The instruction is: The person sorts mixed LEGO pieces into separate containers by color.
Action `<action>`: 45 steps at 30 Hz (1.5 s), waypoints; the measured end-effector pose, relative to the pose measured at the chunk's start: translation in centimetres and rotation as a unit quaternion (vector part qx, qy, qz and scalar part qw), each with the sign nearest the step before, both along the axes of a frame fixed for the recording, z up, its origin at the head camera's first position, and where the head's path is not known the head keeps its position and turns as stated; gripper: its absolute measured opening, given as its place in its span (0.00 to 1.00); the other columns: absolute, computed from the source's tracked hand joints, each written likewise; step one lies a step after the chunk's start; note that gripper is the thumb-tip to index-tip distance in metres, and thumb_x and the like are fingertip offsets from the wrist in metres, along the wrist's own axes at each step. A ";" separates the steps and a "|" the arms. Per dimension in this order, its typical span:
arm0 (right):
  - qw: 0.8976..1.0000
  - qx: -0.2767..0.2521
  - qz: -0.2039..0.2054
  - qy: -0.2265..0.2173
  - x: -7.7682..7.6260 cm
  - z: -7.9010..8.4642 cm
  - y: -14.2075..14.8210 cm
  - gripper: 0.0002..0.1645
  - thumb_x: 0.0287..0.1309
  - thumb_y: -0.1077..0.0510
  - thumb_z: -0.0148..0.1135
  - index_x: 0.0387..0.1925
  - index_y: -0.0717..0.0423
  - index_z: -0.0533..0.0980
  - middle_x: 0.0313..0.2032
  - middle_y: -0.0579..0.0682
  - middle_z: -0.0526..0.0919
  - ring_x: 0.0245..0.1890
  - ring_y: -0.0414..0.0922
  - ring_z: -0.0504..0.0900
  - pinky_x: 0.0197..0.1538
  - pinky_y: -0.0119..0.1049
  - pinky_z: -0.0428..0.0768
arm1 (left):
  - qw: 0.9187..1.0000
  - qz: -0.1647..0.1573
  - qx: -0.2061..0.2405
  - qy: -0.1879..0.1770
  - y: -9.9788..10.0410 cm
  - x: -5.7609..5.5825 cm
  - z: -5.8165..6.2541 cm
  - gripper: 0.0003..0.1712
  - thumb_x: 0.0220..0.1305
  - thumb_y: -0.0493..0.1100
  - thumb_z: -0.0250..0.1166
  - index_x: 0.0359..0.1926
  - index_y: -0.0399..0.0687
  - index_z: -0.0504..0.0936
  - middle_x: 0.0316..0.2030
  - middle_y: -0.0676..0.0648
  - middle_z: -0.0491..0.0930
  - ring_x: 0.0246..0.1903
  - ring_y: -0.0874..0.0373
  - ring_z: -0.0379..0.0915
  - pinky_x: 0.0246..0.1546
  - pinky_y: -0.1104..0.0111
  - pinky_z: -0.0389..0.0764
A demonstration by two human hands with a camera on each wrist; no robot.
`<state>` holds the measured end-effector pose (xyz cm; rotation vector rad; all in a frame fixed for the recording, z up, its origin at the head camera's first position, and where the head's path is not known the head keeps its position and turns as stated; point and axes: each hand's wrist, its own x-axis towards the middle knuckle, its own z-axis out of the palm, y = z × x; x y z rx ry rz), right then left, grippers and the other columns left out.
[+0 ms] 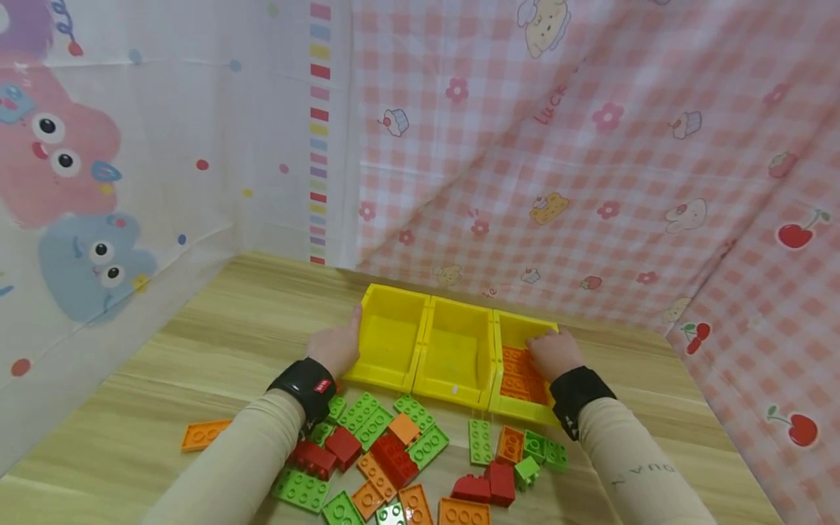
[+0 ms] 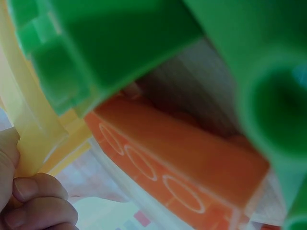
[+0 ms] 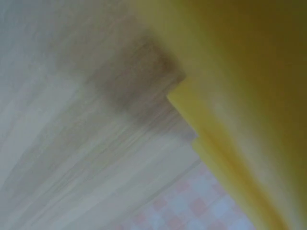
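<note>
Three yellow bins stand side by side in a row: a left bin (image 1: 394, 335), a middle bin (image 1: 456, 357) and a right bin (image 1: 525, 410). Orange bricks (image 1: 521, 375) lie inside the right one. My left hand (image 1: 335, 348) grips the outer wall of the left bin, its fingers curled at the yellow edge in the left wrist view. At the opposite end, my right hand (image 1: 558, 352) holds the outer wall of the right bin, fingers over the rim. Only the yellow wall (image 3: 240, 96) and tabletop show in the right wrist view; the hand is hidden there.
Loose green, red and orange building bricks (image 1: 394, 461) lie in front of the bins. A single orange brick (image 1: 205, 435) sits off to the left. Behind the wooden tabletop (image 1: 216, 343) hangs a pink checked cloth (image 1: 499, 182).
</note>
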<state>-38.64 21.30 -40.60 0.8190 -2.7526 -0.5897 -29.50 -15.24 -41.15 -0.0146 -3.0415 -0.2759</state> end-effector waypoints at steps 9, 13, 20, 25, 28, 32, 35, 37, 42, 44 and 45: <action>0.998 -0.042 0.011 -0.037 2.5 1.0 0.8 0.03 0.55 0.60 0.62 0.32 0.54 0.80 0.27 0.49 0.82 0.29 0.49 0.78 0.41 0.47 0.72 | 1.000 -0.015 0.000 0.014 0.5 0.0 -0.2 0.37 0.62 0.37 0.53 0.70 0.39 0.52 0.12 0.48 0.66 0.12 0.54 0.64 0.15 0.60 0.68; 0.992 -0.099 0.057 -0.061 4.5 1.1 0.6 0.06 0.52 0.61 0.65 0.35 0.56 0.79 0.28 0.49 0.81 0.29 0.48 0.79 0.39 0.47 0.75 | 0.999 -0.020 0.003 0.026 0.2 0.2 0.1 0.36 0.61 0.36 0.54 0.70 0.37 0.53 0.12 0.47 0.66 0.12 0.53 0.64 0.15 0.59 0.69; 0.970 -0.165 0.172 -0.047 9.3 0.9 0.2 0.14 0.48 0.57 0.70 0.38 0.57 0.81 0.32 0.50 0.83 0.32 0.46 0.80 0.37 0.41 0.77 | 0.999 -0.026 -0.001 0.028 -0.4 -0.2 -0.2 0.38 0.60 0.36 0.55 0.70 0.36 0.52 0.13 0.46 0.67 0.13 0.51 0.66 0.16 0.57 0.70; 0.950 -0.200 0.218 -0.096 13.7 1.3 -0.9 0.14 0.48 0.58 0.70 0.40 0.54 0.81 0.36 0.46 0.82 0.36 0.41 0.80 0.41 0.38 0.77 | 1.000 -0.028 -0.004 0.012 -0.4 -0.2 0.0 0.39 0.61 0.36 0.54 0.70 0.36 0.49 0.14 0.46 0.68 0.14 0.51 0.67 0.17 0.56 0.71; 0.932 -0.215 0.247 -0.159 16.5 1.2 -1.5 0.12 0.52 0.59 0.67 0.42 0.51 0.80 0.39 0.42 0.81 0.39 0.37 0.78 0.43 0.33 0.76 | 1.000 -0.030 0.002 0.005 -0.2 -0.1 0.1 0.39 0.62 0.37 0.54 0.71 0.36 0.48 0.15 0.45 0.69 0.15 0.50 0.68 0.19 0.56 0.71; 0.903 -0.217 0.293 -0.227 19.3 0.6 -2.2 0.12 0.56 0.58 0.64 0.43 0.48 0.79 0.42 0.39 0.79 0.41 0.32 0.76 0.45 0.26 0.74 | 1.000 -0.028 0.006 -0.003 -0.3 -0.1 0.3 0.39 0.62 0.37 0.53 0.71 0.36 0.46 0.14 0.45 0.69 0.15 0.50 0.68 0.18 0.56 0.71; 0.897 -0.202 0.308 -0.244 20.3 -0.1 -2.7 0.12 0.57 0.57 0.63 0.44 0.47 0.78 0.43 0.38 0.78 0.42 0.30 0.74 0.45 0.23 0.72 | 1.000 -0.025 0.002 -0.001 -0.4 -0.1 0.4 0.39 0.63 0.36 0.52 0.71 0.36 0.46 0.14 0.45 0.68 0.15 0.50 0.67 0.17 0.57 0.70; 0.901 -0.190 0.308 -0.239 20.6 -0.5 -2.8 0.10 0.59 0.56 0.61 0.43 0.47 0.78 0.42 0.38 0.78 0.40 0.30 0.73 0.44 0.22 0.72 | 1.000 -0.023 0.005 -0.001 -0.3 0.0 0.5 0.39 0.62 0.36 0.52 0.71 0.36 0.47 0.14 0.45 0.68 0.14 0.51 0.66 0.17 0.57 0.70; 0.911 -0.171 0.306 -0.220 20.9 -1.5 -2.8 0.08 0.59 0.56 0.61 0.41 0.48 0.78 0.41 0.38 0.78 0.39 0.30 0.74 0.44 0.23 0.72 | 1.000 -0.017 0.007 -0.013 0.1 0.0 0.6 0.38 0.63 0.37 0.52 0.71 0.37 0.47 0.15 0.45 0.69 0.15 0.51 0.67 0.17 0.57 0.71; 0.913 -0.164 0.308 -0.212 21.0 -1.7 -2.8 0.07 0.58 0.57 0.62 0.40 0.47 0.79 0.40 0.38 0.78 0.38 0.30 0.74 0.43 0.23 0.72 | 1.000 -0.015 0.005 -0.019 0.2 0.1 0.5 0.39 0.63 0.38 0.52 0.71 0.38 0.46 0.16 0.45 0.69 0.16 0.51 0.68 0.18 0.57 0.71; 0.914 -0.162 0.308 -0.211 21.0 -1.7 -2.8 0.07 0.58 0.57 0.62 0.40 0.47 0.79 0.40 0.38 0.78 0.38 0.30 0.74 0.43 0.23 0.72 | 1.000 -0.015 0.004 -0.022 0.3 0.1 0.6 0.39 0.63 0.38 0.52 0.71 0.38 0.46 0.16 0.45 0.70 0.16 0.51 0.68 0.18 0.57 0.71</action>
